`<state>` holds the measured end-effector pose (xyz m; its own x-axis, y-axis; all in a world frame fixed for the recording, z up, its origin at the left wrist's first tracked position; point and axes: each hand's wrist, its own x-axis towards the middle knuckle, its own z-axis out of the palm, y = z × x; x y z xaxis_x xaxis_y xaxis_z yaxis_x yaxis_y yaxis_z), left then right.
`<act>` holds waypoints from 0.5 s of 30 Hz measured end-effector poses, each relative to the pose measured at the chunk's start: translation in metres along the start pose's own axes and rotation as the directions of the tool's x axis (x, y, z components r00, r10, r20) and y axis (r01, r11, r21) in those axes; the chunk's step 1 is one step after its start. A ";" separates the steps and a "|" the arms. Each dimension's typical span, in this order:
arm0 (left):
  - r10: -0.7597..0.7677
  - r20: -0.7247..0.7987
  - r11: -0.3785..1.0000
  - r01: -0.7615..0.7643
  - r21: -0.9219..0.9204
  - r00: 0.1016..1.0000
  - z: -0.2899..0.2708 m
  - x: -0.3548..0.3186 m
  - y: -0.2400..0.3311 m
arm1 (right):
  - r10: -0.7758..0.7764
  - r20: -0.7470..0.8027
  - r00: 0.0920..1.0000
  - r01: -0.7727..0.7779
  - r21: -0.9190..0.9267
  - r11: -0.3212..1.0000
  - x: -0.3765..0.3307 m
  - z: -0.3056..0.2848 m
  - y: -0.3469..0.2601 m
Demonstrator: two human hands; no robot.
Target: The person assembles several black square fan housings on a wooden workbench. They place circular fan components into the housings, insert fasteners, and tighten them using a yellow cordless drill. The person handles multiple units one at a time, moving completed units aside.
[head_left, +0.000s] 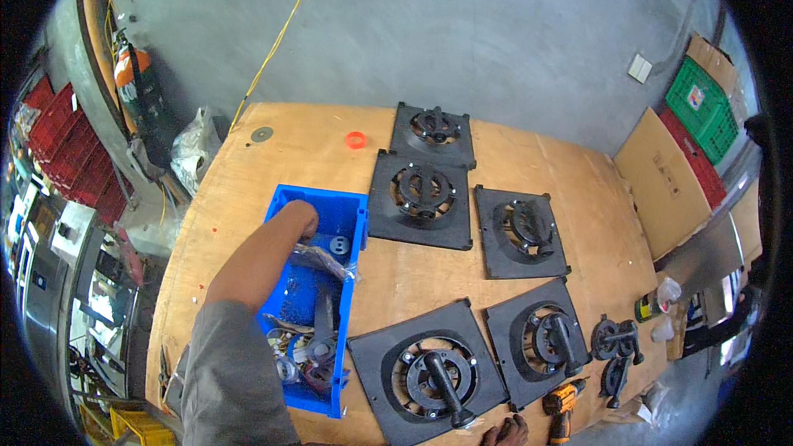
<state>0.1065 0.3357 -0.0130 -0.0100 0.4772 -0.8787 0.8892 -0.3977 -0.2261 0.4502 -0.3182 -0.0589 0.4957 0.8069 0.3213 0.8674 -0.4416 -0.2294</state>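
We stand over a plywood worktable (529, 157) on a grey concrete floor, five black square plates with round handled mechanisms laid out across it. Our left hand (296, 219) reaches down into the blue parts bin (285, 198), knuckles up; we cannot tell whether its fingers are closed on anything, since they dip out of sight among a clear plastic bag (324, 260) and loose fittings. Our right hand (505, 431) barely shows at the table's near edge, fingertips resting beside the nearest black plate (425, 372); its grip is unclear too. Rummaging blind, we could snag the bag and spill small parts, or nudge the orange cordless drill (560, 409) off the edge.
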 end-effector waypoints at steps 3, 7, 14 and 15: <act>0.095 -0.158 0.995 -0.097 -0.005 0.983 0.029 0.036 0.015 | 0.028 0.010 1.000 -0.028 -0.004 1.000 -0.003 -0.002 -0.001; 0.141 -0.159 0.979 -0.114 0.167 0.977 0.062 0.117 -0.020 | 0.055 0.045 0.997 -0.056 0.028 0.998 0.008 0.002 -0.006; 0.114 -0.148 0.986 -0.094 0.141 0.982 0.040 0.006 0.036 | 0.092 0.030 0.995 -0.092 -0.001 0.996 -0.004 -0.004 -0.006; 0.112 -0.158 0.985 -0.089 0.148 0.981 0.038 -0.001 0.033 | 0.075 0.022 0.997 -0.075 -0.004 0.997 -0.004 0.000 -0.004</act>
<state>0.1181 0.2923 -0.0358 0.1625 0.5473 -0.8210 0.8090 -0.5502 -0.2067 0.4449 -0.3198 -0.0589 0.5580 0.7800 0.2831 0.8282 -0.5022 -0.2487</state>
